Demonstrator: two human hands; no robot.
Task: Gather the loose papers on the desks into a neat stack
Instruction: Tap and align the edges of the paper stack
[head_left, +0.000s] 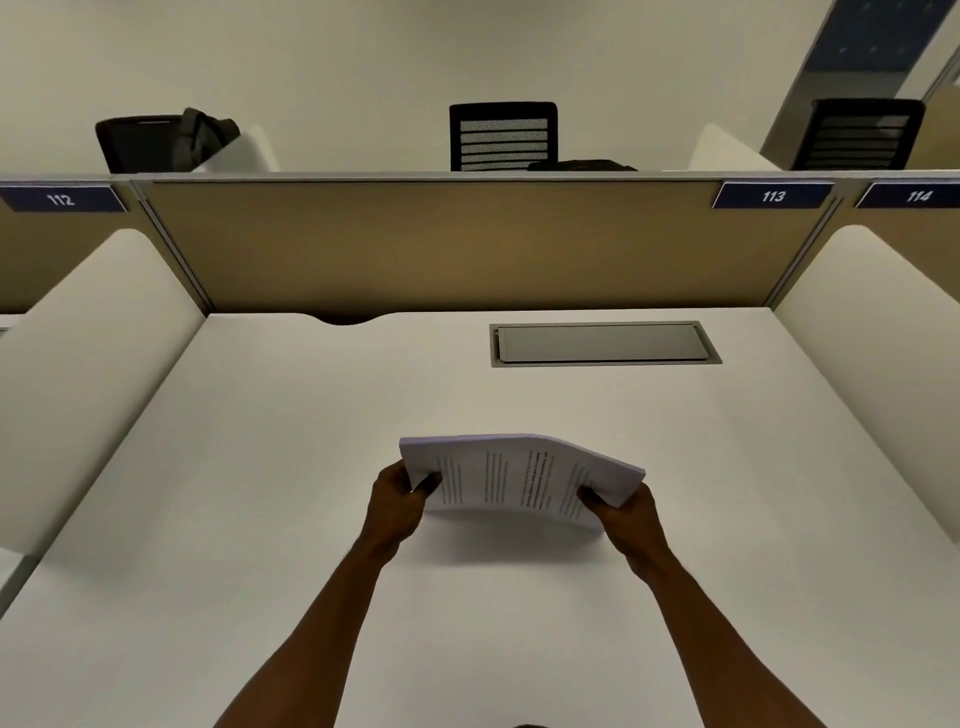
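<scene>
Together, the left hand (397, 501) and right hand (626, 512) gripped opposite ends of the paper stack (519, 480), thumbs on top, holding it slightly bowed between them, above the white desk (260, 493).

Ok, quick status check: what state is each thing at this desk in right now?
paper stack: gathered, held above the desk, sagging in the middle
left hand: gripping the stack's left edge
right hand: gripping the stack's right edge
desk: no loose sheets visible on it
cable hatch: lid closed
middle office chair: unoccupied, behind the partition
</scene>
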